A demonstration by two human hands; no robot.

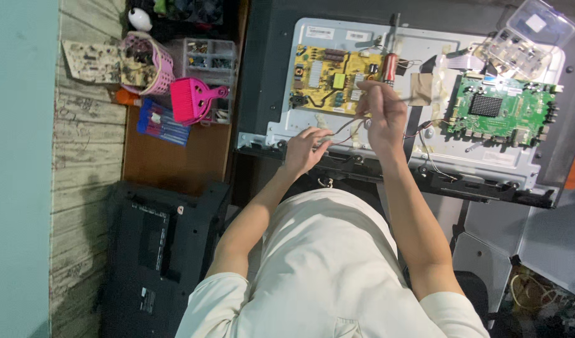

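Observation:
An opened flat-screen set lies face down with its grey metal back plate [388, 44] bare. A yellow circuit board [328, 78] sits on its left part, a green circuit board [500, 109] on its right. My left hand [305, 150] pinches a thin dark wire [344, 128] near the plate's lower edge. My right hand [383, 112] holds the same wire bundle higher up, just below a red-handled screwdriver [391, 62] lying on the plate.
A clear plastic parts box [528, 34] rests at the top right. On the left shelf stand a pink brush [193, 99], a pink basket [146, 62], a clear compartment organiser [209, 59] and an old board. A black rear cover [156, 250] lies at the lower left.

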